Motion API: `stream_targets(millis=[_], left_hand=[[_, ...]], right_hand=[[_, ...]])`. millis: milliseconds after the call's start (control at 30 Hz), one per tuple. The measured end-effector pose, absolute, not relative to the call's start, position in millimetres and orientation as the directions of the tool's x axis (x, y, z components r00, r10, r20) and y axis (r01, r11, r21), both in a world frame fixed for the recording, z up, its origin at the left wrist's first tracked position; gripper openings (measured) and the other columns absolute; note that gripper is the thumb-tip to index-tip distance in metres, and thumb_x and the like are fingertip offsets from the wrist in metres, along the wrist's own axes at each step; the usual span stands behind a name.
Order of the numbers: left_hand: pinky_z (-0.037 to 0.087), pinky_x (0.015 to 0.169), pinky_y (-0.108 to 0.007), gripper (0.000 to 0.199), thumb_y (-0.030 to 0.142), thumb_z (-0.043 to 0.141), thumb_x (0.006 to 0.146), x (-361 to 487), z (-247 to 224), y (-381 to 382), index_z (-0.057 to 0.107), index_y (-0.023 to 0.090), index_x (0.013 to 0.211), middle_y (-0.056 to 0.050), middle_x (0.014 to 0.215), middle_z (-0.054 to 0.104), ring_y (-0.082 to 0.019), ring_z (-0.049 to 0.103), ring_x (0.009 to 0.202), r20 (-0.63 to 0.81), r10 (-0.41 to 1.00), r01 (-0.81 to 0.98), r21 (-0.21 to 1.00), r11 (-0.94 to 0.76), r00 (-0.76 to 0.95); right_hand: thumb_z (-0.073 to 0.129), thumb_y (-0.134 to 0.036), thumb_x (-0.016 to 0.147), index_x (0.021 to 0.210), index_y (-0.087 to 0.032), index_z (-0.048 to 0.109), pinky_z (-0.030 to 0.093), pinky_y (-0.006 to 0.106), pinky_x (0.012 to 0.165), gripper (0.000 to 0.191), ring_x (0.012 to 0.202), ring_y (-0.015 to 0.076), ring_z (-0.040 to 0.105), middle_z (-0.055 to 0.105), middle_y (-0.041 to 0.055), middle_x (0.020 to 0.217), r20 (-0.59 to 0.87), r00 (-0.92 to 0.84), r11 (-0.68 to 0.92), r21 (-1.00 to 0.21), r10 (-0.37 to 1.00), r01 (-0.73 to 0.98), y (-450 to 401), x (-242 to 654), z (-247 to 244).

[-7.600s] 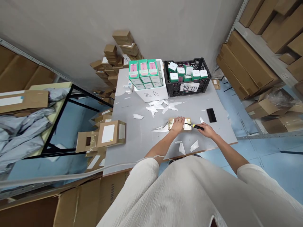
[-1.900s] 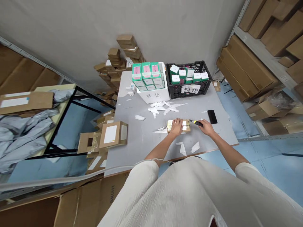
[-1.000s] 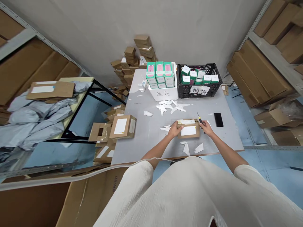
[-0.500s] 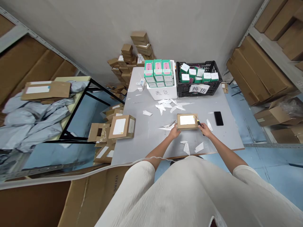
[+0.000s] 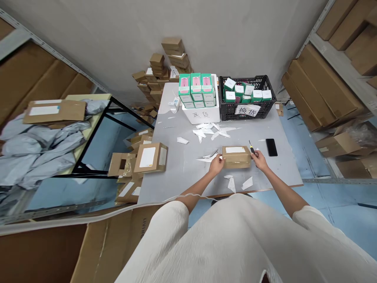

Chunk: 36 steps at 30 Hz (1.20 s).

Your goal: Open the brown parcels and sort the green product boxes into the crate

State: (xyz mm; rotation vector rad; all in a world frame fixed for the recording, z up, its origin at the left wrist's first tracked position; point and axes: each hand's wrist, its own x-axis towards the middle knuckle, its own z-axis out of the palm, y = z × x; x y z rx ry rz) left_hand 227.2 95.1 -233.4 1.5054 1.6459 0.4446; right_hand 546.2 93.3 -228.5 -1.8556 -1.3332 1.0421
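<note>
A small cardboard box [image 5: 236, 157] is held between my hands on the grey table [image 5: 179, 167], turned so a long side with tape faces me and the white label sits at the top edge. My left hand [image 5: 216, 164] grips its left end. My right hand [image 5: 259, 159] presses the right end and also holds a yellow-and-black utility knife [image 5: 252, 148], its tip pointing up and away from me. A black phone [image 5: 271, 147] lies just beyond the knife.
White paper scraps [image 5: 207, 131] litter the table. At the back stand a white foam box [image 5: 201, 115] topped with green packages and a black plastic crate [image 5: 228, 112]. Labelled cartons [image 5: 150, 158] sit past the left table edge; loaded shelves stand on the right.
The box has rolled over toward me, so its label no longer faces straight up. Both hands have moved slightly outward to its ends, and the knife now stands more upright.
</note>
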Motion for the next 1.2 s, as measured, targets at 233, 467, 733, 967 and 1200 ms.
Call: stream_targets(millis=[233,467,733,967,1200], left_hand=[[0.054,0.093,-0.036,0.034,0.043,0.057,0.109,231.7,-225.7,115.9,0.064,0.022,0.135,-0.008,0.109,0.079,-0.027,0.074,0.108,-0.317,0.948,0.669,0.704,0.238,-0.003],[0.046,0.119,-0.050,0.062,0.016,0.057,0.097,238.7,-223.7,107.2,0.050,0.025,0.158,-0.016,0.160,0.054,-0.033,0.053,0.147,-0.005,0.944,0.778,0.567,-0.269,0.330],[0.040,0.121,-0.050,0.083,0.010,0.055,0.090,240.6,-218.6,97.3,0.037,0.021,0.170,-0.018,0.175,0.040,-0.035,0.041,0.158,-0.053,0.882,0.830,0.367,-0.419,0.469],[0.040,0.119,-0.050,0.076,0.015,0.055,0.093,246.4,-207.3,101.6,0.042,0.018,0.168,-0.018,0.176,0.042,-0.036,0.044,0.155,-0.088,0.894,0.864,0.316,-0.393,0.439],[0.040,0.120,-0.050,0.078,0.017,0.058,0.092,244.1,-203.7,107.1,0.041,0.019,0.169,-0.016,0.175,0.042,-0.036,0.044,0.154,-0.121,0.883,0.857,0.330,-0.396,0.454]], right_hand=[[0.058,-0.078,0.090,0.120,-0.024,0.060,0.062,0.038,0.083,0.061,0.094,0.0248,0.078,0.077,0.0051,0.099,-0.257,0.197,-0.315,-0.874,0.946,0.371,107.5,544.9,-224.7],[0.051,-0.070,0.100,0.133,-0.021,0.070,0.063,0.042,0.090,0.062,0.101,0.0267,0.076,0.078,0.0124,0.117,-0.165,0.200,-0.244,-0.839,0.966,0.487,125.4,551.0,-203.5],[0.051,-0.048,0.110,0.142,-0.028,0.073,0.057,0.040,0.105,0.044,0.118,0.0281,0.074,0.080,0.0071,0.133,-0.178,-0.227,0.092,-0.557,0.958,0.825,139.8,533.3,-168.1],[0.047,-0.045,0.113,0.142,-0.030,0.076,0.053,0.034,0.104,0.044,0.130,0.0282,0.069,0.077,0.0059,0.142,-0.281,-0.380,0.299,-0.293,0.881,0.908,164.5,491.3,-147.6],[0.045,-0.043,0.113,0.138,-0.027,0.076,0.052,0.031,0.095,0.043,0.123,0.0268,0.071,0.077,0.0076,0.138,-0.342,-0.364,0.327,-0.164,0.866,0.931,175.4,463.3,-134.8]])
